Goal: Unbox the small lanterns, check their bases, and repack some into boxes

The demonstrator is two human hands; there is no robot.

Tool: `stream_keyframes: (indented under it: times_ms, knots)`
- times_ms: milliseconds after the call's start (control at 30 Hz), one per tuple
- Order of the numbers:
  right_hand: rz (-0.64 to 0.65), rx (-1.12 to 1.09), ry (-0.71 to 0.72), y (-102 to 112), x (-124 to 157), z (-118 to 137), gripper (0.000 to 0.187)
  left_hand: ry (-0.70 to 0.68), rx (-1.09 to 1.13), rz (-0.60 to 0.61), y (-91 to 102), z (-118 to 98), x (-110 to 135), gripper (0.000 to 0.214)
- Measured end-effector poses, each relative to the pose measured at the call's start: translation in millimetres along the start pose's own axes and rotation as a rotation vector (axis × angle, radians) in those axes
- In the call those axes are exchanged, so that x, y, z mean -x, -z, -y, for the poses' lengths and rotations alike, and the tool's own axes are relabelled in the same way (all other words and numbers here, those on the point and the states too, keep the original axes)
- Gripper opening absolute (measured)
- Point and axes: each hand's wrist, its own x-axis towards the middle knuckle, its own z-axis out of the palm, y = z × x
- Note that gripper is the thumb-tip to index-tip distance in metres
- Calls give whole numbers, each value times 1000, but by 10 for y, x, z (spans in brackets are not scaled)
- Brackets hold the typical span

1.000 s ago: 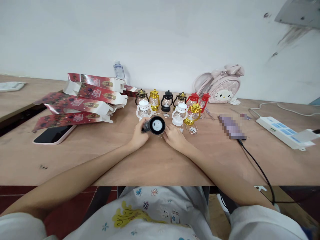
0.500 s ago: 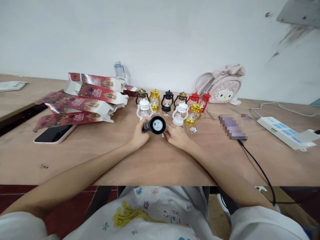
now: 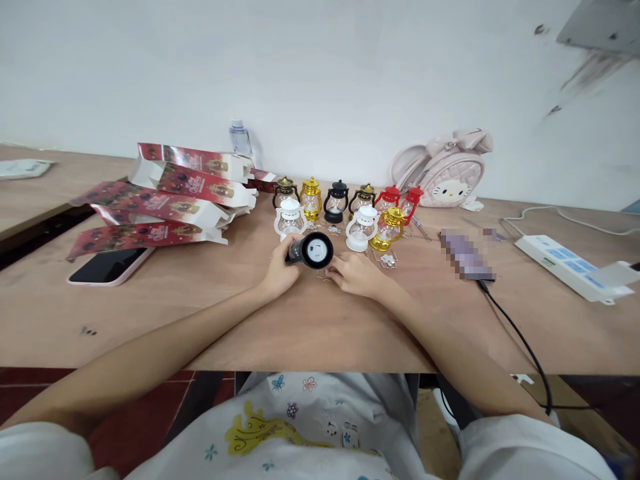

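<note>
My left hand (image 3: 283,270) is closed around a black mini lantern (image 3: 296,251), tipped so its round base with a pale disc faces me. My right hand (image 3: 351,273) is by the lantern's right side with its fingers curled together. What those fingers hold, if anything, is too small to make out. Just beside them a thin wire piece (image 3: 323,275) lies on the table. Behind the hands stand a white lantern (image 3: 290,219), a second white lantern (image 3: 362,230) and a gold lantern (image 3: 387,230).
A back row holds several lanterns, including a black lantern (image 3: 335,202) and a red lantern (image 3: 387,199). Red printed boxes (image 3: 165,200) and a phone (image 3: 107,267) lie left. Right are a pink bag (image 3: 453,177), a blurred phone (image 3: 465,255) and a power strip (image 3: 570,267).
My right fingers have shifted slightly lower beside the lantern, toward the wire piece. My left hand keeps its hold, and the lantern has barely moved.
</note>
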Motion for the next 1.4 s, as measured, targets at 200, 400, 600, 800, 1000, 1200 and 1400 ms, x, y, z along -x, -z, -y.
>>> stream_keyframes:
  times_ms: [200,400,600,800,1000,1200,1400]
  knots:
    - [-38,66,77,2,0,13,22,-3,-12,-1,2,8,-2,22]
    - [-139,95,103,-72,-17,-18,19,-2,-27,-2,9,9,-3,22]
    - [-317,-37,37,-146,-22,-86,22,-3,-15,-2,9,19,-3,22]
    - [-859,-329,-64,-77,-17,-60,18,22,-38,9,14,-13,4,22]
    - [-1126,-211,-37,21,54,28,13,25,-63,14,11,-87,21,22]
    - [-866,15,44,-71,114,23,5,-1,-99,35,20,-116,37,30]
    - [-1007,135,86,-75,93,42,7,3,-113,38,26,-142,37,33]
